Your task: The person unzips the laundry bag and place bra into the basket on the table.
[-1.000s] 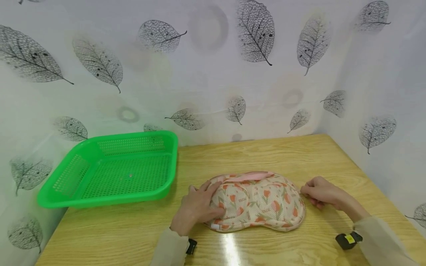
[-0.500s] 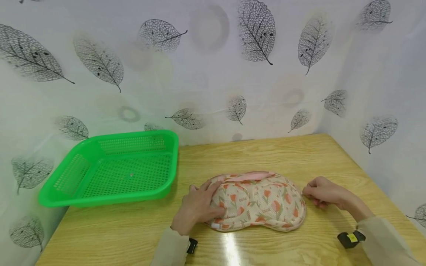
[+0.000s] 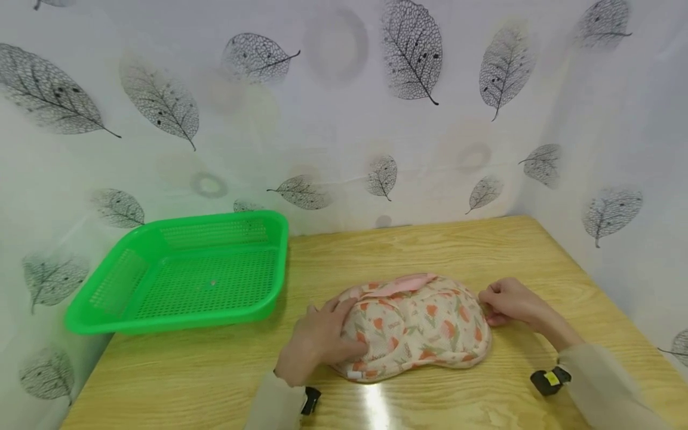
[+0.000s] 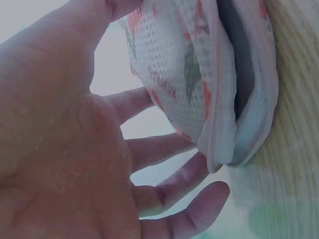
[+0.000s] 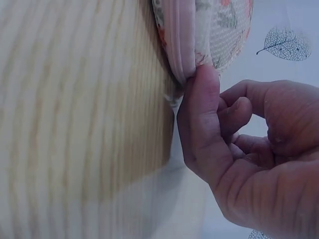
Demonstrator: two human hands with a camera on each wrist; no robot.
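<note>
A cream bra wash bag (image 3: 419,328) with orange tulips lies on the wooden table, a pink strap (image 3: 400,286) along its far side. My left hand (image 3: 319,337) holds its left end, thumb on the near part and fingers round the far side. In the left wrist view the edge of the bag (image 4: 174,64) gapes, with a dark slit between two layers. At the right end my right hand (image 3: 510,301) pinches the rim, fingers curled. The right wrist view shows pink zipper tape (image 5: 179,40) ending at its fingertips; a zip pull cannot be made out.
A green plastic basket (image 3: 174,325) with perforated sides stands on the left of the table (image 3: 430,248). A white curtain (image 3: 333,131) printed with dark leaves hangs behind and on both sides. Each wrist wears a black strap.
My right hand has moved slightly left, onto the bag's end. The bag has turned a little, its right end shifting away and its left end coming nearer. The left hand keeps its place.
</note>
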